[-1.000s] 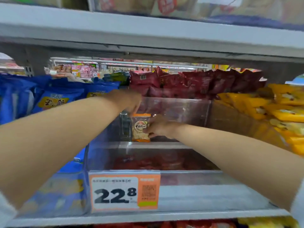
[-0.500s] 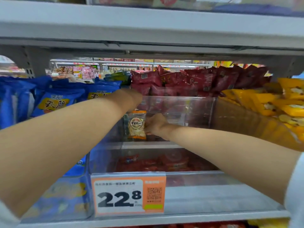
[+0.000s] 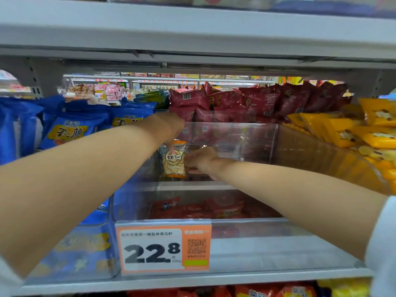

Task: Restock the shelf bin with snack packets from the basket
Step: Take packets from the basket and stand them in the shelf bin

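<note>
The snack packet (image 3: 173, 162) stands upright in the back left corner of the clear bin (image 3: 257, 136). The left hand (image 3: 171, 130) pinches its top from above. The right hand (image 3: 202, 160), fingers curled, grips its right edge.

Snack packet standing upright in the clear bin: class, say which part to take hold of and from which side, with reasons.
Use a pinch grip on the flat orange top seal of the snack packet, coming from above. It stands upright near the left wall of the clear bin, so its top and right edge are free. The left hand holds the top and the right hand holds the right edge.
</note>
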The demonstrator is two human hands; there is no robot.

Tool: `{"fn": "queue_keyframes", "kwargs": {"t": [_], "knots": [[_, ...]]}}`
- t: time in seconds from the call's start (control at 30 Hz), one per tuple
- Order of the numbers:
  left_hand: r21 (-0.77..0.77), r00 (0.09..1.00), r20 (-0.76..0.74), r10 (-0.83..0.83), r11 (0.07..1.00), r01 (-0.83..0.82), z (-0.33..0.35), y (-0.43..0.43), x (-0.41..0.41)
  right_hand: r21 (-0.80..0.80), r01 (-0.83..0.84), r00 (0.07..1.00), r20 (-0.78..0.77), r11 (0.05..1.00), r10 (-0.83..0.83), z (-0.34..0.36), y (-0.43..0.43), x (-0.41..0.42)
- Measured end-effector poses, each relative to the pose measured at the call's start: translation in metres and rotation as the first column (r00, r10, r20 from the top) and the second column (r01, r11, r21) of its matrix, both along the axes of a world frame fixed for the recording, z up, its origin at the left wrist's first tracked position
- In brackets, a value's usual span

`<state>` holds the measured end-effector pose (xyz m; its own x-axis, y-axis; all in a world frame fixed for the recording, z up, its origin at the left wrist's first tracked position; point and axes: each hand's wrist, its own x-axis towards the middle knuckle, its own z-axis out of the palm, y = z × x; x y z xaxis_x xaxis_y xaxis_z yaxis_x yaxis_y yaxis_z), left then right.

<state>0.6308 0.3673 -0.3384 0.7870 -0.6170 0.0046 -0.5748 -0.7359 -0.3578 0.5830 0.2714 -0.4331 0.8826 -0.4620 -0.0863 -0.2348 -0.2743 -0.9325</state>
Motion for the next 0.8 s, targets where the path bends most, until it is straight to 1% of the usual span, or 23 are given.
{"fn": "queue_keyframes", "kwargs": {"t": [0.03, 0.07, 0.13, 0.2, 0.23, 0.37, 0.43, 0.47, 0.53, 0.6, 0.63, 0.7, 0.77, 0.8], "knots": [[0.021, 0.998, 0.026, -0.053, 0.998, 0.053, 0.000, -0.001, 0.003, -0.002, -0.010, 1.000, 0.002, 1.000, 0.010, 0.001, -0.002, 0.000], [0.007, 0.997, 0.022, -0.075, 0.997, 0.075, -0.001, 0.000, 0.002, 0.001, -0.014, 1.000, 0.004, 1.000, 0.014, 0.001, -0.004, -0.002], [0.015, 0.997, 0.016, -0.071, 0.997, 0.071, -0.004, 0.000, 0.004, 0.052, 0.000, 0.999, 0.033, 0.999, -0.002, 0.000, -0.010, -0.002], [0.022, 0.997, 0.003, -0.083, 0.996, 0.083, -0.004, 0.001, 0.003, 0.083, -0.009, 1.000, 0.019, 0.997, 0.008, 0.003, -0.011, -0.005], [0.015, 0.997, -0.003, -0.080, 0.997, 0.080, -0.004, 0.001, 0.002, 0.074, -0.012, 1.000, 0.006, 0.997, 0.012, 0.004, -0.013, -0.005], [-0.116, 0.992, -0.046, -0.116, 0.987, 0.110, 0.001, 0.009, -0.008, -0.014, 0.018, 0.999, -0.032, 1.000, -0.019, 0.022, -0.018, -0.021], [-0.268, 0.984, -0.084, -0.157, 0.955, 0.130, 0.001, 0.014, -0.017, -0.072, 0.023, 1.000, -0.017, 0.997, -0.024, 0.039, -0.021, -0.041], [-0.372, 0.974, -0.134, -0.181, 0.921, 0.120, 0.000, 0.017, -0.024, -0.091, 0.029, 1.000, 0.003, 0.995, -0.029, 0.049, -0.020, -0.056], [-0.608, 0.933, -0.253, -0.257, 0.792, 0.053, -0.002, 0.022, -0.049, -0.100, 0.076, 0.995, 0.068, 0.992, -0.070, 0.066, -0.021, -0.092], [-0.742, 0.906, -0.298, -0.300, 0.670, -0.023, -0.003, 0.026, -0.083, -0.136, 0.162, 0.971, 0.200, 0.977, -0.133, 0.076, -0.023, -0.130], [-0.784, 0.909, -0.272, -0.316, 0.621, -0.019, -0.003, 0.027, -0.102, -0.179, 0.204, 0.947, 0.284, 0.962, -0.148, 0.077, -0.024, -0.150], [-0.853, 0.915, -0.167, -0.368, 0.519, 0.053, -0.004, 0.028, -0.142, -0.299, 0.272, 0.903, 0.408, 0.914, -0.135, 0.074, -0.023, -0.194], [-0.899, 0.896, -0.117, -0.428, 0.428, 0.087, -0.005, 0.025, -0.179, -0.398, 0.337, 0.872, 0.475, 0.854, -0.123, 0.066, -0.020, -0.232], [-0.905, 0.882, -0.126, -0.454, 0.417, 0.086, -0.008, 0.024, -0.200, -0.429, 0.365, 0.859, 0.497, 0.826, -0.122, 0.061, -0.017, -0.253]]}}
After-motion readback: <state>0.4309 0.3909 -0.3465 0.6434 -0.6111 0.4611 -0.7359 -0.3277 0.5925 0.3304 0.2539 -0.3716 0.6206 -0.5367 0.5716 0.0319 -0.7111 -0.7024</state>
